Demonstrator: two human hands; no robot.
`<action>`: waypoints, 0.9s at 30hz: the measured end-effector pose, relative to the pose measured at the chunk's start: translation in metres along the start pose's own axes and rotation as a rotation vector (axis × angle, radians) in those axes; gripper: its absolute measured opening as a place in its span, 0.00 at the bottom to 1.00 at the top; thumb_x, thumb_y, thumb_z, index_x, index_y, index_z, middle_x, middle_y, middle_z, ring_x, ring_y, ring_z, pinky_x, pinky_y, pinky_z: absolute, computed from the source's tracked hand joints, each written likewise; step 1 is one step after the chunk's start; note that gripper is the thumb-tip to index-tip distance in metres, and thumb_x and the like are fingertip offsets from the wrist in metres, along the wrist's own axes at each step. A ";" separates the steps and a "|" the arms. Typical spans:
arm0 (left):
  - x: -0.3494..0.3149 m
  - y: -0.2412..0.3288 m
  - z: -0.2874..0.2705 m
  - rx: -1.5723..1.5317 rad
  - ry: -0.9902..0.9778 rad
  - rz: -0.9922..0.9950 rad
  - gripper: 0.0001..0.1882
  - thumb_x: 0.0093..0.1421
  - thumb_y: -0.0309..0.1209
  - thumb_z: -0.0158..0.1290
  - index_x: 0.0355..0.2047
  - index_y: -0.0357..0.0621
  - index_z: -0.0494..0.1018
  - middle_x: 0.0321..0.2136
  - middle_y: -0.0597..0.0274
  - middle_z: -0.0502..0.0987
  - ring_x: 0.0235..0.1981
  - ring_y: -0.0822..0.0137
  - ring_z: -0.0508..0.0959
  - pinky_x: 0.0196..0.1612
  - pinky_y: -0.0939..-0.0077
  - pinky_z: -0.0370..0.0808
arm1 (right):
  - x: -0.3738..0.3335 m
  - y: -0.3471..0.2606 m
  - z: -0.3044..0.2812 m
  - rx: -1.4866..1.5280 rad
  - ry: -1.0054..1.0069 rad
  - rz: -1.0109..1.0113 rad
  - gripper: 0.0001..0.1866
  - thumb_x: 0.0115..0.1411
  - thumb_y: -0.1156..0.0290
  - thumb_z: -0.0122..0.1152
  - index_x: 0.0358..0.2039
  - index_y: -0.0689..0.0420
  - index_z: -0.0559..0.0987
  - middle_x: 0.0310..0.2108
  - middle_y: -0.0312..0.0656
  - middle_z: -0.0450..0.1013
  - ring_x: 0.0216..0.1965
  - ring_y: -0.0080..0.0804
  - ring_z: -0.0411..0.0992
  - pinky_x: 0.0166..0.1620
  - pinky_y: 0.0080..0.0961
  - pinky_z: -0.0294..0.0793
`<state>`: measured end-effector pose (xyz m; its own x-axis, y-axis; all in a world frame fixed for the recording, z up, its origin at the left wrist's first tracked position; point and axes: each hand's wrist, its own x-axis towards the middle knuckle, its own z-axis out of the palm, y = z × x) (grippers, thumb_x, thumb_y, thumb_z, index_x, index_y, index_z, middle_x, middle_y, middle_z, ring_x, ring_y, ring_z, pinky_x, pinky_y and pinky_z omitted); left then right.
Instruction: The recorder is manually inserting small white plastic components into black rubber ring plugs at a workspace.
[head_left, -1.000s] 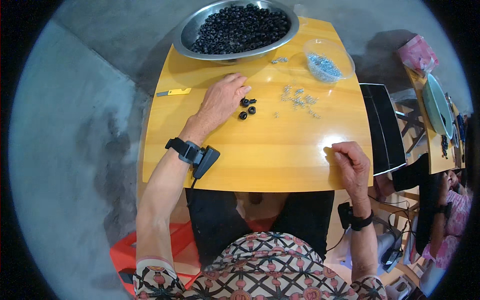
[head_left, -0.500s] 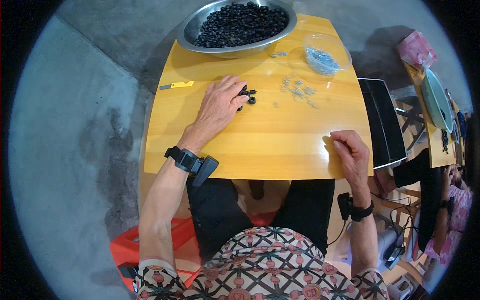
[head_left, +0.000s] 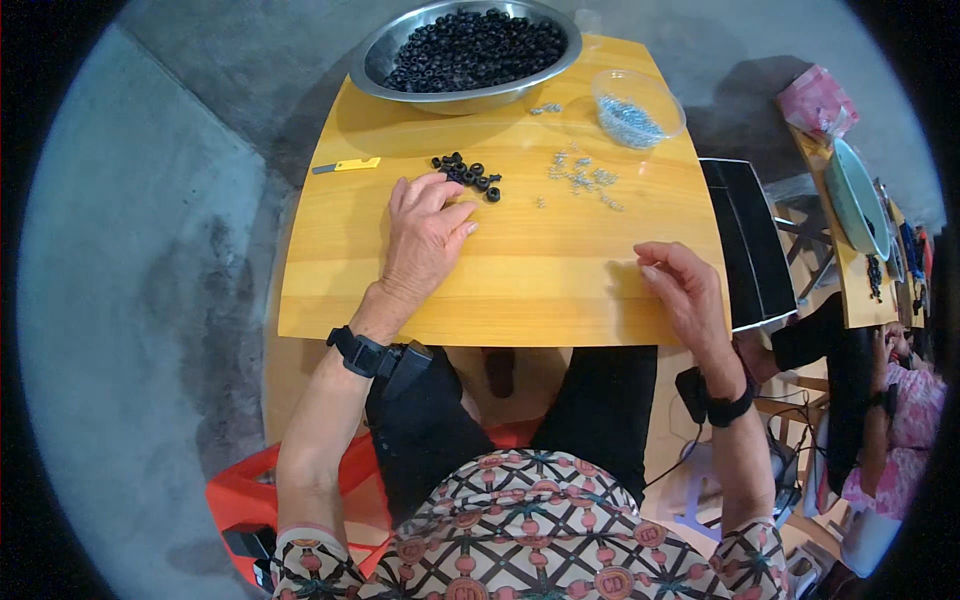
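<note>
A loose cluster of small black ring-shaped parts lies left of the middle of the wooden table. My left hand rests palm down just on the near side of it, open, the fingertips beside the nearest black pieces and the thumb apart. Near the table's right front edge hovers my right hand, its fingers loosely bent with a gap between thumb and forefinger, and nothing shows in it. Small silvery metal pieces are scattered right of the black parts.
A steel basin heaped with black parts stands at the far edge. Right of it is a clear plastic tub of metal pieces. A yellow box cutter lies at left. Another person sits at right near a light-green basin.
My left hand has drawn back toward me from the black parts, uncovering more of them. My right hand has lifted slightly and its fingers have loosened. The view has shifted a little.
</note>
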<state>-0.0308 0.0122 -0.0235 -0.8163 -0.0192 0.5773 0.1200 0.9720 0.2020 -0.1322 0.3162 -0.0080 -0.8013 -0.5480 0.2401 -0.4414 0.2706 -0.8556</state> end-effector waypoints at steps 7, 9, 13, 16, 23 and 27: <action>-0.014 0.005 -0.009 -0.057 0.098 -0.083 0.14 0.44 0.24 0.60 0.35 0.40 0.78 0.40 0.57 0.74 0.48 0.55 0.69 0.52 0.63 0.66 | 0.055 -0.046 0.030 -0.313 -0.215 -0.242 0.12 0.51 0.72 0.61 0.35 0.64 0.77 0.29 0.53 0.75 0.31 0.50 0.74 0.36 0.37 0.73; -0.025 0.003 -0.016 -0.086 0.150 -0.208 0.16 0.44 0.22 0.59 0.37 0.40 0.77 0.41 0.57 0.74 0.48 0.55 0.70 0.51 0.66 0.67 | 0.075 -0.036 0.046 -0.355 -0.205 -0.293 0.12 0.51 0.72 0.61 0.35 0.64 0.77 0.28 0.54 0.74 0.31 0.50 0.74 0.36 0.38 0.73; -0.040 -0.002 -0.028 -0.095 0.204 -0.296 0.19 0.42 0.23 0.61 0.39 0.42 0.77 0.40 0.57 0.73 0.46 0.55 0.69 0.50 0.65 0.67 | 0.100 -0.026 0.073 -0.505 -0.179 -0.340 0.08 0.51 0.73 0.59 0.29 0.65 0.76 0.27 0.56 0.74 0.30 0.52 0.74 0.36 0.41 0.73; -0.044 -0.004 -0.029 -0.104 0.208 -0.344 0.20 0.42 0.22 0.61 0.40 0.42 0.76 0.40 0.58 0.73 0.46 0.56 0.69 0.50 0.65 0.68 | 0.108 -0.020 0.088 -0.593 -0.209 -0.337 0.06 0.51 0.74 0.57 0.25 0.64 0.74 0.25 0.56 0.73 0.29 0.53 0.73 0.35 0.41 0.73; -0.034 -0.007 -0.020 -0.112 0.201 -0.411 0.18 0.44 0.24 0.60 0.39 0.42 0.77 0.38 0.58 0.75 0.43 0.57 0.70 0.47 0.66 0.68 | 0.098 -0.013 0.086 -0.564 -0.256 -0.337 0.04 0.52 0.76 0.52 0.24 0.64 0.73 0.24 0.57 0.73 0.28 0.54 0.73 0.32 0.41 0.73; -0.029 -0.007 -0.016 -0.063 0.142 -0.422 0.16 0.46 0.27 0.60 0.39 0.42 0.77 0.36 0.58 0.76 0.42 0.57 0.71 0.46 0.67 0.69 | 0.050 -0.026 0.059 -0.341 -0.337 -0.212 0.04 0.52 0.77 0.53 0.26 0.64 0.74 0.22 0.54 0.72 0.24 0.48 0.73 0.29 0.36 0.72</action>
<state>0.0015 0.0020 -0.0288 -0.7161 -0.4468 0.5362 -0.1686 0.8562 0.4883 -0.1370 0.2346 -0.0010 -0.5305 -0.8278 0.1828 -0.7310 0.3374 -0.5931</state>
